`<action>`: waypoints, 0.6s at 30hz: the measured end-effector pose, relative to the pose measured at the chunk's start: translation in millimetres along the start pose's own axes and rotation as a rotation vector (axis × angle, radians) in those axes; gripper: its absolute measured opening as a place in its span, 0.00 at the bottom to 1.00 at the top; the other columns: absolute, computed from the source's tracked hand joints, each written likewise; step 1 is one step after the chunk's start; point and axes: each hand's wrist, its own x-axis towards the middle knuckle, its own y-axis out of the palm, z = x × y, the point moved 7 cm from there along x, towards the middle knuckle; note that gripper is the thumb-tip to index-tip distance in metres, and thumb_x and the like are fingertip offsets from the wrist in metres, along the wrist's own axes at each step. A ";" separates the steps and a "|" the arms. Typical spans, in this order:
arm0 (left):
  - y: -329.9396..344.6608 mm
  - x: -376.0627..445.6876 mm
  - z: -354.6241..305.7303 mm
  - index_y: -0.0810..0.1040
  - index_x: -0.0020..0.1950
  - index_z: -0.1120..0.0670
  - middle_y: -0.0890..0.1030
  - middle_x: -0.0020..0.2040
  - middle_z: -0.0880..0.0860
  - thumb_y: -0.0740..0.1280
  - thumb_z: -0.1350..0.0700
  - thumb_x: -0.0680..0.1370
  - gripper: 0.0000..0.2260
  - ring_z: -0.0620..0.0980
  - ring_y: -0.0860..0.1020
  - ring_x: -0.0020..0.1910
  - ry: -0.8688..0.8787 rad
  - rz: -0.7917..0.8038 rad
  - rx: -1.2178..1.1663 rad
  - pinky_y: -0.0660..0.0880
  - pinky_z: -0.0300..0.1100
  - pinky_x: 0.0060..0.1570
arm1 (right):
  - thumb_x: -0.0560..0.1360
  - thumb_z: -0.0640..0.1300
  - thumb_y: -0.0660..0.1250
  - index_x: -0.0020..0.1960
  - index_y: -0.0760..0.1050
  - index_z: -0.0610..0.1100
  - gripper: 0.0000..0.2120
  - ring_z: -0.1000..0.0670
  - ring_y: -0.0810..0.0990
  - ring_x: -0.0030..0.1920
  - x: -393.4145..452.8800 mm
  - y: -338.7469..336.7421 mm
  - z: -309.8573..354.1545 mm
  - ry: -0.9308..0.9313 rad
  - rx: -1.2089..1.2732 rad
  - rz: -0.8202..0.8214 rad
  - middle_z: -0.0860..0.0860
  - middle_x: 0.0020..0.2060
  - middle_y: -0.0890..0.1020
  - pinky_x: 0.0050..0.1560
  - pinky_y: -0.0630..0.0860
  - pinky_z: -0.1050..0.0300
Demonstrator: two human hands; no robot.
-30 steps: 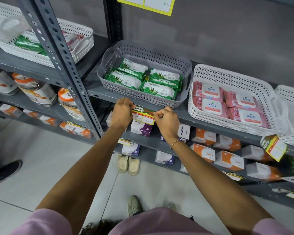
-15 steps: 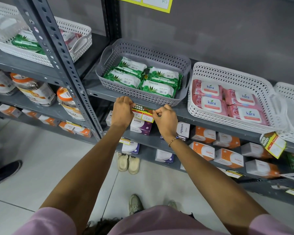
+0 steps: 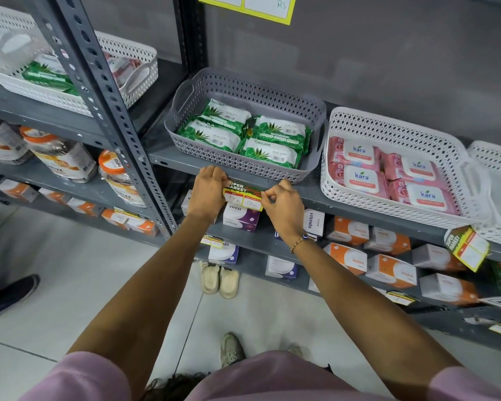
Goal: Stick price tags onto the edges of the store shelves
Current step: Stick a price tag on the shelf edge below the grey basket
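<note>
You face a plain grey painted wall (image 3: pixel 388 53) behind grey slotted-steel shelving racks (image 3: pixel 110 111), whose punched upright post (image 3: pixel 99 91) slants across the left. A yellow-bordered paper sheet (image 3: pixel 261 7) hangs on the wall at the top edge. Under the racks lies a pale grey tiled floor (image 3: pixel 70 285) with thin dark grout lines, evenly lit.

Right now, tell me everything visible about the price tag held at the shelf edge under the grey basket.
The price tag is a small paper card: a dark green and red top band printed "SUPER MARKET", yellow border, two white boxes with handwritten figures too blurred to read. It sits level against the shelf edge, below the grey basket. The left hand pinches its left end, the right hand its right end.
</note>
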 end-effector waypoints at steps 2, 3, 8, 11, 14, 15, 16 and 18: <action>0.3 -1.2 0.4 0.74 0.49 0.64 0.77 0.50 0.63 0.62 0.65 0.77 0.04 0.59 0.72 0.52 -0.004 -0.011 -0.003 0.71 0.50 0.52 | 0.73 0.43 0.68 0.37 0.78 0.41 0.08 0.47 0.77 0.35 -0.4 0.3 -1.2 -0.002 0.003 -0.008 0.46 0.42 0.77 0.31 0.69 0.60; 0.3 -2.0 0.4 0.74 0.49 0.64 0.77 0.50 0.63 0.62 0.65 0.77 0.03 0.59 0.72 0.52 -0.005 -0.020 -0.006 0.72 0.51 0.52 | 0.73 0.43 0.68 0.37 0.78 0.41 0.08 0.47 0.78 0.35 -0.1 -0.1 -1.9 0.000 0.012 -0.017 0.46 0.42 0.77 0.31 0.69 0.60; -0.7 -2.5 -1.7 0.74 0.49 0.65 0.78 0.49 0.63 0.62 0.66 0.77 0.03 0.60 0.73 0.52 -0.053 -0.078 -0.034 0.72 0.51 0.52 | 0.74 0.43 0.68 0.37 0.77 0.40 0.09 0.46 0.78 0.35 1.4 0.0 -3.2 -0.004 0.013 -0.046 0.46 0.42 0.77 0.30 0.68 0.60; -1.9 -3.0 -4.2 0.74 0.48 0.65 0.78 0.48 0.64 0.63 0.65 0.77 0.03 0.61 0.73 0.51 -0.069 -0.101 -0.032 0.71 0.52 0.51 | 0.74 0.43 0.68 0.37 0.77 0.39 0.09 0.46 0.78 0.35 1.2 1.3 -3.4 -0.009 0.012 -0.055 0.45 0.42 0.78 0.31 0.69 0.60; -1.4 -2.9 -5.8 0.74 0.47 0.64 0.78 0.47 0.64 0.65 0.64 0.76 0.04 0.61 0.74 0.50 -0.079 -0.097 -0.017 0.72 0.52 0.50 | 0.74 0.45 0.68 0.35 0.76 0.39 0.12 0.45 0.78 0.35 2.5 2.2 -4.5 0.027 0.007 -0.063 0.44 0.43 0.79 0.31 0.73 0.58; -1.5 -3.2 -5.2 0.73 0.47 0.64 0.78 0.46 0.64 0.66 0.63 0.76 0.04 0.61 0.74 0.49 -0.094 -0.098 -0.027 0.72 0.52 0.49 | 0.73 0.46 0.69 0.34 0.75 0.38 0.13 0.45 0.78 0.34 3.0 1.2 -5.4 0.038 0.002 -0.071 0.43 0.42 0.79 0.31 0.73 0.58; -1.8 -3.6 -3.4 0.72 0.47 0.63 0.77 0.46 0.64 0.66 0.63 0.76 0.05 0.61 0.74 0.48 -0.111 -0.103 -0.050 0.72 0.52 0.48 | 0.73 0.46 0.69 0.33 0.74 0.38 0.14 0.44 0.78 0.34 3.0 0.4 -5.9 0.040 0.000 -0.076 0.43 0.41 0.79 0.31 0.74 0.57; -1.6 -4.5 -0.3 0.70 0.49 0.61 0.76 0.47 0.63 0.67 0.63 0.75 0.07 0.60 0.74 0.48 -0.116 -0.101 -0.117 0.72 0.51 0.47 | 0.73 0.45 0.69 0.33 0.72 0.38 0.14 0.43 0.78 0.34 2.1 -0.7 -5.7 0.022 0.002 -0.074 0.42 0.41 0.79 0.33 0.76 0.53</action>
